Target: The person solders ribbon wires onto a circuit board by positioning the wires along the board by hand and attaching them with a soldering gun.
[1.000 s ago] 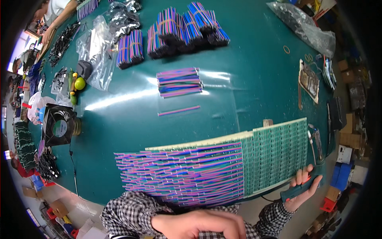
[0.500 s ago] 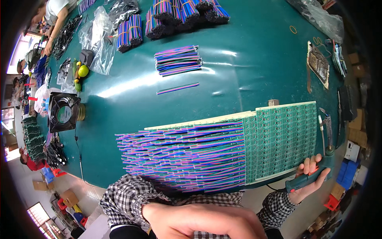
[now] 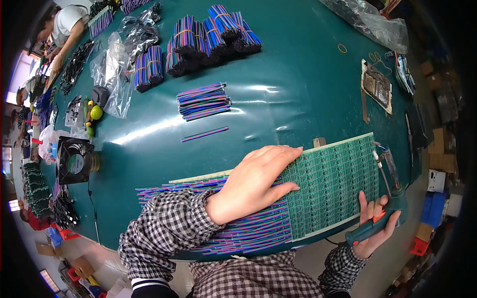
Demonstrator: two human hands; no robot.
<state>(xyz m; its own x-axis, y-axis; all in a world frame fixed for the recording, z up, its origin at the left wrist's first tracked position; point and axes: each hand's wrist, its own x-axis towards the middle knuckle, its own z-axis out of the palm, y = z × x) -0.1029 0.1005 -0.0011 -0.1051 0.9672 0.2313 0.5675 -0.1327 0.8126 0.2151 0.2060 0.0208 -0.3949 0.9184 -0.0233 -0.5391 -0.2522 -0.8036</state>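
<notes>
A large green circuit-board panel (image 3: 330, 186) lies in front of me. Rows of multicoloured wire strips (image 3: 261, 226) cover its left part. My left hand (image 3: 253, 181) rests across the wires, palm down, fingers stretched toward the panel's far edge. It is open, and I cannot tell whether anything lies beneath it. In my right hand (image 3: 368, 248), at the panel's near right corner, is a teal soldering gun (image 3: 366, 232) with an orange trigger. Its metal tip section points away from me, beside the panel's right edge.
One wire strip (image 3: 204, 133) and a loose stack of them (image 3: 203, 102) lie beyond the panel. Tied wire bundles (image 3: 213, 39) stand farther back. A black fan (image 3: 74, 160) is at left, a dark-crusted tray (image 3: 377, 85) at right. Another person (image 3: 69, 25) works at far left.
My left hand has moved from near my body, up and away, onto the wires. My right hand still grips the soldering gun. The whole view has shifted slightly.
</notes>
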